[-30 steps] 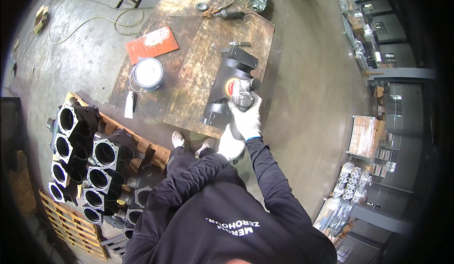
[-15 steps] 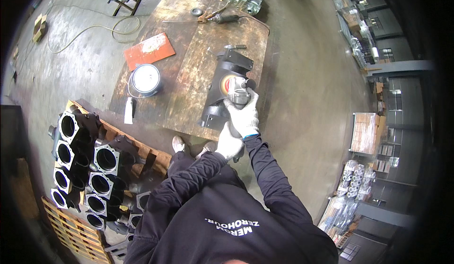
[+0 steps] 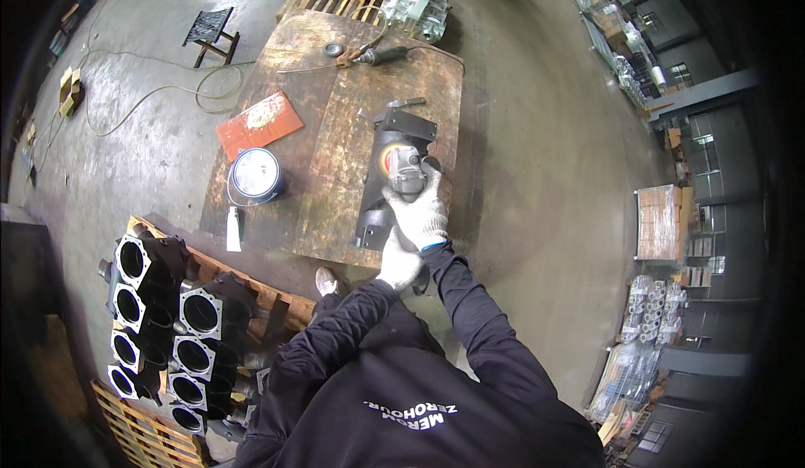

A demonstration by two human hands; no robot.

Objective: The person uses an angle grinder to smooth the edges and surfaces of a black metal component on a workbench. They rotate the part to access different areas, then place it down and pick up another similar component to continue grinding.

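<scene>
Both my gloved hands are closed on an angle grinder (image 3: pixel 409 181). My right hand (image 3: pixel 422 219) wraps round it just behind its head. My left hand (image 3: pixel 399 262) grips farther back, close to my body; its fingertips are partly hidden. The grinder's disc (image 3: pixel 386 160), blurred with an orange-red ring, is at the middle of a black cast metal part (image 3: pixel 377 189). Whether it touches the surface is hard to see. That part lies lengthwise on a worn wooden table (image 3: pixel 323 166), with raised flanged ends far and near.
On the table are a hand tool (image 3: pixel 408 102), a second power tool (image 3: pixel 381 54), a red sheet (image 3: pixel 239 137), a lidded bucket (image 3: pixel 257 184) and a white tube (image 3: pixel 233 229). Several black castings (image 3: pixel 201 311) stand on a pallet at left. A folding stool (image 3: pixel 210 32) and hose (image 3: pixel 159 95) are beyond.
The whole view has shifted, with the table lower in the picture. The grinder's disc sits slightly farther toward the part's far end. Both hands keep their grip.
</scene>
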